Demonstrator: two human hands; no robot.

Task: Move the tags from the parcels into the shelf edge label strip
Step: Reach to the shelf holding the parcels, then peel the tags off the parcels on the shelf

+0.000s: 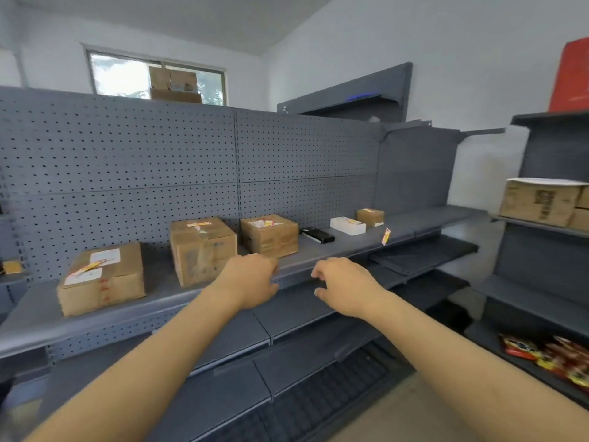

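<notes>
At centre frame, both bare hands hover at the front lip of the grey metal shelf [318,247], where the shelf edge label strip [296,279] runs from lower left up toward the right. The left hand [251,282] is curled, knuckles up, its fingertips hidden against the strip, so I cannot tell whether it pinches anything. The right hand [344,285] is loosely hooked, thumb and fingers apart, holding nothing visible.

Directly above the left hand sits a brown cardboard parcel [269,234] with a red, yellow and white paper tag [266,223] lying flat on its top, long axis running left to right. That tag lies up and slightly right of the left hand, which is the nearer one. Similar tags rest on the taped parcel [202,248] to its left and the wide parcel [102,277] at lower left. One tag [385,236] already hangs at the strip, upper right of the hands.

My judgement: the next reach goes up and back to the nearest parcel top.
</notes>
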